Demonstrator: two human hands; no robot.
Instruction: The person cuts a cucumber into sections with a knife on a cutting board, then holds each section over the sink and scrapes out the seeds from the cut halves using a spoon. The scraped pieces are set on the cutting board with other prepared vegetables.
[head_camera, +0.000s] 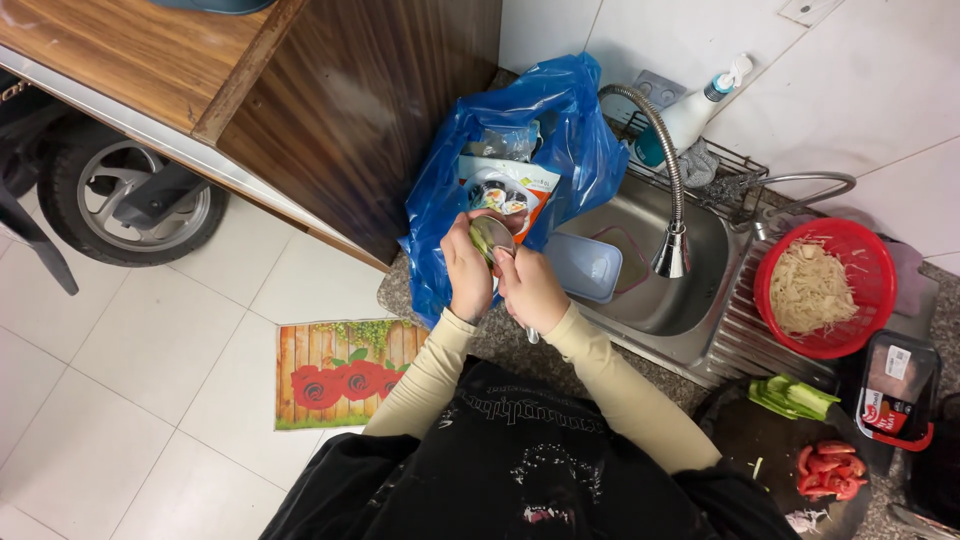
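Both hands meet over the counter edge: the left hand (468, 268) grips a pale green vegetable piece (486, 238), the right hand (530, 288) closes on a metal utensil (510, 262) touching it. Just beyond gapes the blue plastic bag (560, 130).

You had glossy blue plastic bag (570, 130), brushed metal sink (650, 290), red plastic colander (860, 250), polished wood cabinet (350, 110), speckled stone counter (400, 290).

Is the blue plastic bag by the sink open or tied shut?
Open. The blue plastic bag gapes at the top, with packaging showing inside its mouth, just above both hands.
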